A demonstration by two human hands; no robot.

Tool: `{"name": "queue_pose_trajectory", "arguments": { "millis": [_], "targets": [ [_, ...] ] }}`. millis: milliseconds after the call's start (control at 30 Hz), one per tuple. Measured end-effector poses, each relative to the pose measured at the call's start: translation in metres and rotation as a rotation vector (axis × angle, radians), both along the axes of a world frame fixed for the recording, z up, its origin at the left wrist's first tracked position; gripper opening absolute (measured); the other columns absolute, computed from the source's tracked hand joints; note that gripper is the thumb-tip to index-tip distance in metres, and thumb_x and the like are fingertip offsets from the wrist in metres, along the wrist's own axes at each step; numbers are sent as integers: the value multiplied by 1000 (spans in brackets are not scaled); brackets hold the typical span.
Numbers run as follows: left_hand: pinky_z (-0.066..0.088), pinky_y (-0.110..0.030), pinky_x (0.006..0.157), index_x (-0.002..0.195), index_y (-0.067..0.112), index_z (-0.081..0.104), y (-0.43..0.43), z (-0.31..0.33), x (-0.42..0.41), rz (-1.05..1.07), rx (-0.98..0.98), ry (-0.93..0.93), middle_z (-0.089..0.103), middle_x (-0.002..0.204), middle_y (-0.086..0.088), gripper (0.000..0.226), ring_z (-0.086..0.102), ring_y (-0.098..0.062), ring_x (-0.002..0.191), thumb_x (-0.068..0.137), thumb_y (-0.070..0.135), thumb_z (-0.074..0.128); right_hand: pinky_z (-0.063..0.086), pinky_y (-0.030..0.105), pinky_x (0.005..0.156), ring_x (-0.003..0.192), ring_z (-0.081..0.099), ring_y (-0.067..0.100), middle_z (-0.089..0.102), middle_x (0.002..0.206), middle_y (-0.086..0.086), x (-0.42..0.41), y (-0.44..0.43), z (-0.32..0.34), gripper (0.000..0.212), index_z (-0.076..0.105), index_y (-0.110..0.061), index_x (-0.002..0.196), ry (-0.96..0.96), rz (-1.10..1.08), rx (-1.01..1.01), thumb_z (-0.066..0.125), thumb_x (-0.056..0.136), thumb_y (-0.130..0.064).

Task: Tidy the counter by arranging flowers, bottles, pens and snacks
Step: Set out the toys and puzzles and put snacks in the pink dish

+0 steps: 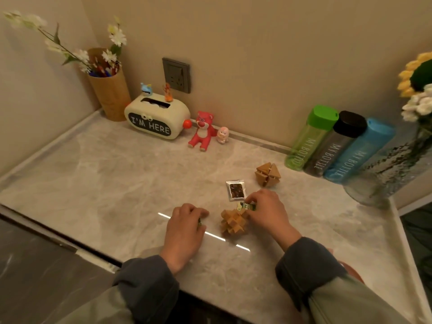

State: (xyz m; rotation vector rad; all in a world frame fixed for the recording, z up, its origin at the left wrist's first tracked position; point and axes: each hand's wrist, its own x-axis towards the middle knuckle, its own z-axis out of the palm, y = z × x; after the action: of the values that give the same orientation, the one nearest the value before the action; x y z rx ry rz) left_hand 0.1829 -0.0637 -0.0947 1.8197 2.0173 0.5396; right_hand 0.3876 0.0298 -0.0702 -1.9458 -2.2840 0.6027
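The small green snack packet [249, 206] is pinched between the thumb and fingertips of the right hand [268, 213], low over the counter [105, 178], with its long axis running roughly left to right. Just past those fingers, toward the wall, a flat dark snack sachet [236, 190] is lying loose. It sits almost touching the right hand, so that hand is clearly the nearer one for it, though it's already occupied.

The left hand [187, 228] is curled down on the counter with a small green thing [199, 222] peeking out under the fingers. It looks gripped, but most of it is hidden. Between the two hands a wooden burr puzzle [233, 222] is parked, touching the right hand, and a second wooden puzzle [267, 174] sits further back.

The green bottle [311, 139], black bottle [336, 146] and blue bottle [360, 153] are lined up side by side against the wall, off to the right.
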Motion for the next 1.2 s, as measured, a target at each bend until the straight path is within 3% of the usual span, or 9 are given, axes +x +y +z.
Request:
{"name": "queue_pose_trajectory", "arguments": {
  "millis": [200, 367, 500, 600, 800, 900, 1000, 1067, 1200],
  "targets": [
    [43, -20, 85, 110, 33, 62, 3, 10, -4, 42, 51, -276, 62, 109, 11, 26, 57, -8, 101, 90, 17, 58, 52, 35, 74, 83, 57, 14, 60, 87, -6, 0, -6, 1, 13, 58, -27, 88, 141, -93, -89, 69, 82, -25],
    [50, -13, 73, 104, 50, 64, 1, 38, 10, 95, 212, -663, 69, 97, 22, 28, 65, 1, 88, 83, 32, 71, 53, 38, 83, 89, 61, 17, 64, 97, -3, 14, -11, 26, 26, 59, -21, 113, 281, -173, -64, 66, 88, -24],
    [54, -19, 68, 104, 46, 67, 1, 60, 42, -24, 229, -818, 70, 96, 20, 24, 68, -2, 83, 87, 30, 66, 53, 35, 72, 70, 62, 12, 68, 78, -3, 32, -29, 53, 24, 58, -19, 118, 522, -254, -48, 56, 95, -25],
    [54, -18, 63, 103, 45, 67, -1, 69, 73, -132, 201, -855, 70, 92, 15, 22, 67, -6, 76, 91, 28, 62, 49, 33, 66, 63, 58, 11, 65, 71, -1, 50, -50, 65, 10, 59, -23, 101, 576, -292, -17, 52, 97, -28],
    [52, -17, 61, 104, 45, 66, -11, 66, 127, -310, 114, -871, 68, 99, 19, 22, 64, -2, 85, 95, 28, 55, 51, 36, 60, 56, 53, 9, 56, 62, -4, 101, -94, 61, 19, 59, -20, 83, 696, -481, 81, 49, 98, -25],
    [56, -26, 69, 102, 47, 66, -18, 57, 149, -360, 55, -814, 61, 105, 17, 24, 62, -1, 88, 94, 26, 56, 48, 21, 62, 70, 60, 11, 62, 76, -7, 130, -115, 53, 18, 61, -26, 87, 662, -562, 149, 48, 97, -20],
    [55, -33, 82, 105, 44, 65, -24, 47, 167, -345, 0, -720, 59, 105, 22, 19, 61, -2, 95, 92, 32, 58, 45, 26, 63, 73, 61, 6, 65, 77, -8, 154, -133, 43, 17, 59, -35, 88, 552, -606, 144, 50, 94, -23],
    [54, -28, 82, 105, 45, 63, -28, 42, 174, -324, -29, -696, 62, 103, 26, 19, 61, 4, 94, 89, 34, 61, 49, 31, 63, 69, 62, 10, 65, 72, -6, 164, -141, 37, 13, 58, -35, 85, 489, -606, 128, 55, 92, -25],
    [48, -12, 62, 94, 47, 54, -42, 33, 192, -330, -99, -720, 65, 89, 22, 26, 61, 8, 78, 85, 28, 68, 54, 33, 72, 78, 62, 6, 65, 82, -13, 177, -157, 26, 7, 61, -37, 91, 362, -557, 84, 59, 89, -30]
  ]
}}
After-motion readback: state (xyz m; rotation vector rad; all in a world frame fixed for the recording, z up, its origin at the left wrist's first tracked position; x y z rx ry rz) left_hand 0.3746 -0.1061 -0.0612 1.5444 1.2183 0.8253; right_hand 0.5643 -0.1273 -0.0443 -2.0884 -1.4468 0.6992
